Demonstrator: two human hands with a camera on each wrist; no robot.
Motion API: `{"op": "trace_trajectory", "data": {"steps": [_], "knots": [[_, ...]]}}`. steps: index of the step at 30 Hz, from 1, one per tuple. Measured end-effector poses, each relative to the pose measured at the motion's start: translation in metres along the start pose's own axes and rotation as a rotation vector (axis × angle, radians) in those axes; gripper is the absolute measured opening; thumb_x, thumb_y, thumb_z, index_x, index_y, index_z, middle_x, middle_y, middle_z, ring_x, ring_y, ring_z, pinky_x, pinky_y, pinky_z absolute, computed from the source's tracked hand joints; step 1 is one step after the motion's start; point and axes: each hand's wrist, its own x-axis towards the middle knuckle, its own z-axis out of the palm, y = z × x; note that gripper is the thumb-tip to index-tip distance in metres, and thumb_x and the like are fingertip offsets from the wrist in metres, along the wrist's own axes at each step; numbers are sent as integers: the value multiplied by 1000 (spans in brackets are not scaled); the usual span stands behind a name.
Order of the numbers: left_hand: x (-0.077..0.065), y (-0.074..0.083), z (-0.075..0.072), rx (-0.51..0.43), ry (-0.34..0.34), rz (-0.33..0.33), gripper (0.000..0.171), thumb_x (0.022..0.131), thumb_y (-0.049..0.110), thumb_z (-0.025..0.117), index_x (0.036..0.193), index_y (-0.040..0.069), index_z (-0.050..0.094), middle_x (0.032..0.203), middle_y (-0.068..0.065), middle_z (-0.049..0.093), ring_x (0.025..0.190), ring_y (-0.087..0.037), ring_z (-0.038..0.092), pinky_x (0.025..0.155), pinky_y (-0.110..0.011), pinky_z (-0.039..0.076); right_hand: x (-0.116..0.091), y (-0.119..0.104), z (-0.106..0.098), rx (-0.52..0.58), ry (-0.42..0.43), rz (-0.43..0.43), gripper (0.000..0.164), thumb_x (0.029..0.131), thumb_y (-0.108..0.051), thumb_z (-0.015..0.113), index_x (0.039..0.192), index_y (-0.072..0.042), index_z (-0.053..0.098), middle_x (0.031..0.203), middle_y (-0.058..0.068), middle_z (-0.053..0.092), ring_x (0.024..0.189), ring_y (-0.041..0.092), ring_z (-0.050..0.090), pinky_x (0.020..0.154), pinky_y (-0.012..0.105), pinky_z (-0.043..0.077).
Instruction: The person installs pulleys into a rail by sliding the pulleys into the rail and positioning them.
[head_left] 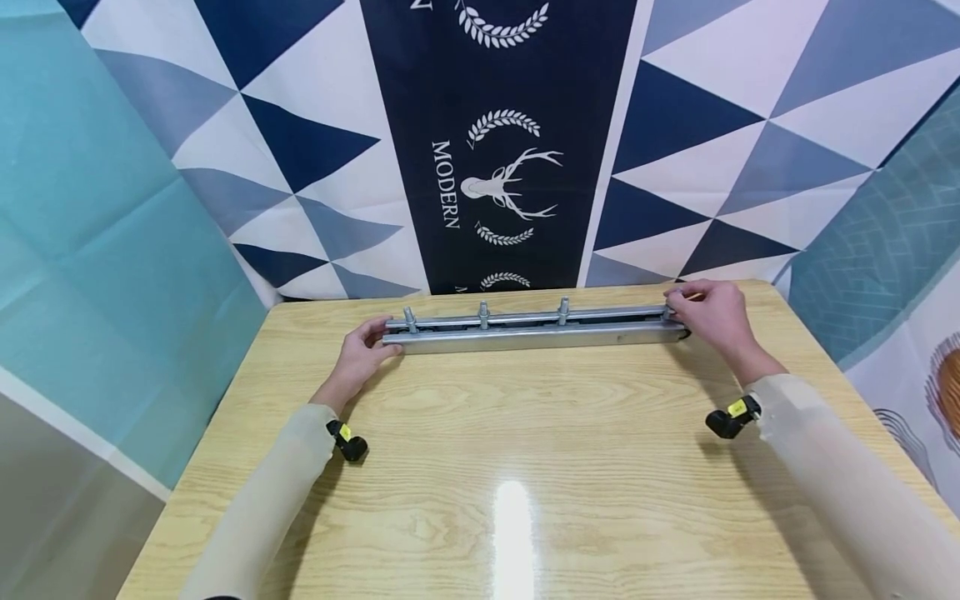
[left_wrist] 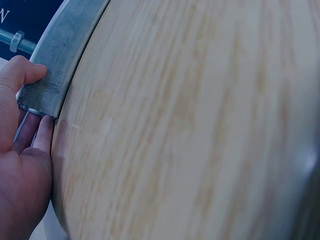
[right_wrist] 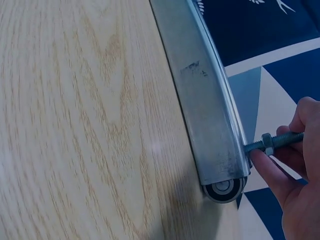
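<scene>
A long galvanized metal channel rail [head_left: 525, 337] lies across the far part of the table, its slot facing up. Several threaded bolts with nuts stand upright along the slot, among them one bolt [head_left: 563, 312] right of the middle. At the rail's left end, my left hand [head_left: 358, 358] grips it, thumb on the side wall [left_wrist: 50, 60] and fingers at the end opening. My right hand [head_left: 712, 317] pinches the rightmost bolt [right_wrist: 284, 140] near its nut. A round roller wheel [right_wrist: 223, 189] shows at the rail's right end.
The wooden table [head_left: 517, 433] has its back edge just behind the rail. A patterned cloth [head_left: 517, 167] hangs behind it, and a teal cloth [head_left: 97, 217] is on the left. Each sleeve carries a small black wrist camera [head_left: 729, 419].
</scene>
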Motion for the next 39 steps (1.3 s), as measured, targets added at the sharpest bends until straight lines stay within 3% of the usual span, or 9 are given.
{"op": "trace_trajectory", "data": {"steps": [3,10,13,15,17,22,24,32,39], "knots": [[-1,3,0,-1,-4,-10,66,84,-1,74,145,3,49,144,-22,53,132,-32,48,120,-42,36,0,-3,3,12,-7,-12,31,91,-26,61,105,-3,77,78,-16,71,60,-10,64,50,10,50],[1,-1,0,0,9,-15,64,84,-1,74,144,4,51,143,-19,53,130,-30,49,121,-42,36,-1,-10,16,28,-19,-52,29,92,-24,61,99,0,77,89,-14,73,63,-3,68,52,11,53],[2,-1,1,-14,7,-18,65,83,-2,75,143,4,51,143,-20,53,131,-30,48,121,-41,35,-1,-13,19,23,-18,-61,30,92,-25,62,100,0,77,98,5,78,62,0,69,52,12,53],[2,0,1,-14,1,-20,65,84,-1,74,144,4,50,144,-20,52,132,-31,48,121,-42,35,-2,-14,20,24,-27,-61,31,93,-26,61,102,0,76,100,7,77,63,0,69,53,12,53],[2,0,1,-13,-4,-23,66,84,-1,74,145,4,50,144,-21,52,132,-31,47,121,-42,34,-3,-15,20,26,-30,-58,31,94,-26,61,104,-1,76,96,4,76,63,-1,69,53,11,53],[1,0,0,-9,3,-25,65,84,-1,75,144,4,51,143,-20,52,132,-30,48,121,-42,34,-3,-16,23,35,-33,-59,30,93,-27,62,104,-3,77,82,-20,66,61,-5,66,53,11,52],[0,1,1,-9,9,-23,65,83,-2,75,144,4,51,143,-20,53,131,-31,48,121,-41,34,-3,-16,24,36,-38,-63,30,93,-27,62,104,-3,77,81,-23,64,61,-6,66,53,11,53],[1,0,3,-5,5,-17,65,84,-2,74,145,4,50,144,-21,52,132,-31,48,121,-41,35,-4,-18,23,16,-52,-57,30,94,-25,61,107,-3,77,93,-4,73,63,-6,66,53,12,53],[0,3,0,-5,14,-38,67,84,0,73,146,7,49,146,-20,51,134,-30,47,121,-42,36,-2,-21,22,-5,-51,-82,32,94,-30,63,105,-5,78,92,1,77,64,-8,61,52,15,51]]}}
